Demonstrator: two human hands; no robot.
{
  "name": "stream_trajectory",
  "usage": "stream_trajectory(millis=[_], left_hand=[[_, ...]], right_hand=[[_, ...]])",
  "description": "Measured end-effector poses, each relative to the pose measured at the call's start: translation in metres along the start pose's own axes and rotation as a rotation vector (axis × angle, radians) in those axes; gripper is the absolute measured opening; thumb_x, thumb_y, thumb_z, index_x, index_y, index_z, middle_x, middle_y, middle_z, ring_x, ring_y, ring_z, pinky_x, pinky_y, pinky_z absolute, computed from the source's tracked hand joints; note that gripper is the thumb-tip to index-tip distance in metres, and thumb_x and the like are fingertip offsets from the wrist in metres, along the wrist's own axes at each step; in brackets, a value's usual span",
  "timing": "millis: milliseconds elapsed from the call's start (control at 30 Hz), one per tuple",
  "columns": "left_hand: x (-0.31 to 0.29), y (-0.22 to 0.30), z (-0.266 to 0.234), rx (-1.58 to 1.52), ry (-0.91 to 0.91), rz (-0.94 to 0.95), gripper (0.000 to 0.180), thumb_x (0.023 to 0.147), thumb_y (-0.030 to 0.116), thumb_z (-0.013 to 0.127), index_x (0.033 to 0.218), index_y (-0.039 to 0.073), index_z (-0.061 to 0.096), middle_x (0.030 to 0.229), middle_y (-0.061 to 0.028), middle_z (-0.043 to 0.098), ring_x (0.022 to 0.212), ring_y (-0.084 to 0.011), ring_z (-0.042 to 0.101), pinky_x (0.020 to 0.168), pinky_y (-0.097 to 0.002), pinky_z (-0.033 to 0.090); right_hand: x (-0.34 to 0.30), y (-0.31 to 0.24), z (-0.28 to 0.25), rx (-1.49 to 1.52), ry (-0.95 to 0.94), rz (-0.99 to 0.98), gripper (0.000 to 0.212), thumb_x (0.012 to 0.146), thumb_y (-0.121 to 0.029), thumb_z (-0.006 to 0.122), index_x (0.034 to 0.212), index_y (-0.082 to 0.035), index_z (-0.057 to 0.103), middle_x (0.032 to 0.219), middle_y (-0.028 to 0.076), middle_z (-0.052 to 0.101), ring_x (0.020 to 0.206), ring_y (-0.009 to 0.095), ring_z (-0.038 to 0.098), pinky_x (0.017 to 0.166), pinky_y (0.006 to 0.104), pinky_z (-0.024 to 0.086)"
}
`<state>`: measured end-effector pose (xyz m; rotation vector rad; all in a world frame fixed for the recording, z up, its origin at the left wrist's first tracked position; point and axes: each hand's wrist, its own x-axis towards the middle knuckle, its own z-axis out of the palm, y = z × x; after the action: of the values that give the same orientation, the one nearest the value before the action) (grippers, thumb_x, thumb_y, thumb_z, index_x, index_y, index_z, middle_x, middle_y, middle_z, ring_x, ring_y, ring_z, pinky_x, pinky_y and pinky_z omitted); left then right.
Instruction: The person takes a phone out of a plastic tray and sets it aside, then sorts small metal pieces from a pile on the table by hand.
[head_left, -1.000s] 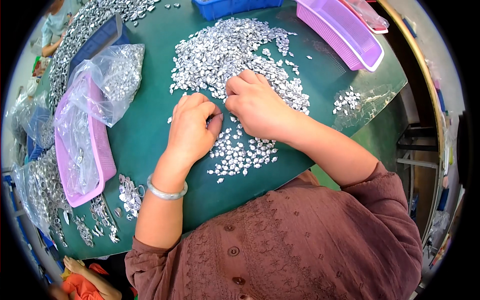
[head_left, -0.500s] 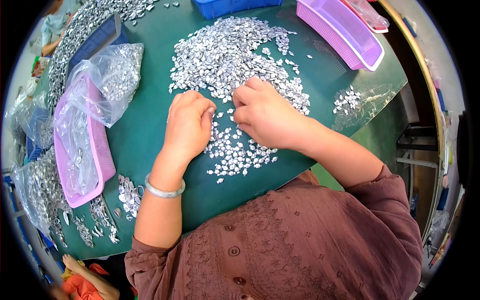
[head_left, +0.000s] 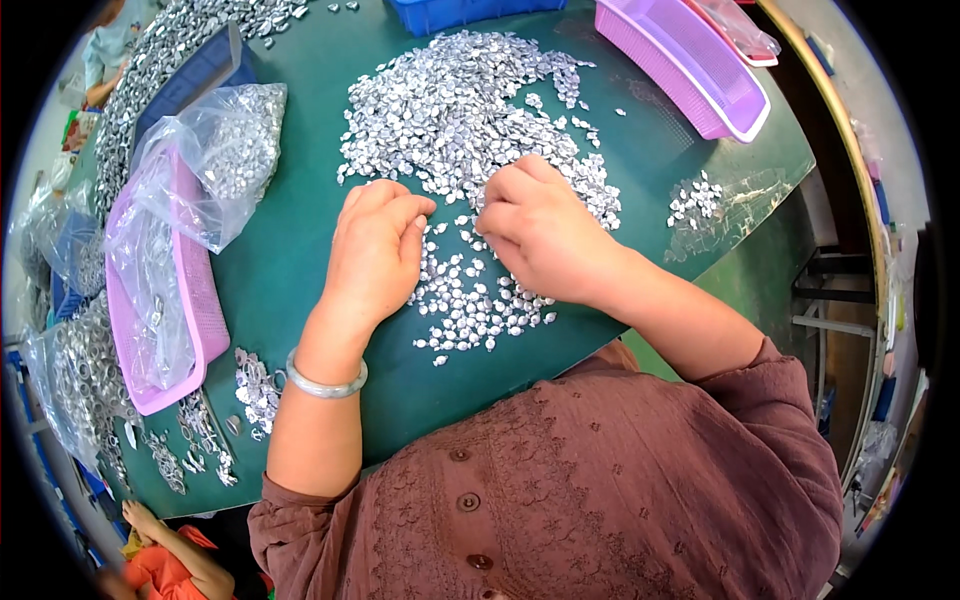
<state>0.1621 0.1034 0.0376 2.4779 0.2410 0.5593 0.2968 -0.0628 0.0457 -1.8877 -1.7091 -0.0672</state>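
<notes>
A large heap of small silver metal pieces (head_left: 450,110) lies on the green table. Nearer to me is a loose patch of small round silver pieces (head_left: 480,312). Between the two, my left hand (head_left: 375,250) rests at the heap's near-left edge, its fingers curled and thumb close to the forefinger. Opposite it, my right hand (head_left: 545,228) has its fingertips bent together over a few scattered pieces. Both hands look closed in a pinch, and whatever lies between the fingertips is too small or hidden to make out. A gap separates the hands.
At left, a pink basket (head_left: 215,310) holds clear plastic bags, beside a blue bin (head_left: 190,85). Silver parts (head_left: 258,392) lie near my left forearm. A purple basket (head_left: 690,70) stands at far right, near a small cluster (head_left: 693,200) of pieces. Another person's arm (head_left: 180,550) shows lower left.
My right hand has moved slightly to the right, widening the gap between the hands. My left hand stays in nearly the same place, its forefinger a little more extended.
</notes>
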Motion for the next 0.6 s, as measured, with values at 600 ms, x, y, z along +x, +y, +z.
stream_trajectory(millis=[600], left_hand=[[-0.002, 0.018, 0.003, 0.016, -0.168, 0.155, 0.031, 0.071, -0.009, 0.052, 0.093, 0.004, 0.07, 0.098, -0.0091, 0.06, 0.095, -0.0286, 0.054, 0.09, -0.0385, 0.042]], right_hand=[[-0.015, 0.006, -0.007, -0.054, -0.069, -0.052, 0.017, 0.068, -0.003, 0.069, 0.084, -0.01, 0.069, 0.092, 0.004, 0.055, 0.089, 0.025, 0.051, 0.08, 0.036, 0.044]])
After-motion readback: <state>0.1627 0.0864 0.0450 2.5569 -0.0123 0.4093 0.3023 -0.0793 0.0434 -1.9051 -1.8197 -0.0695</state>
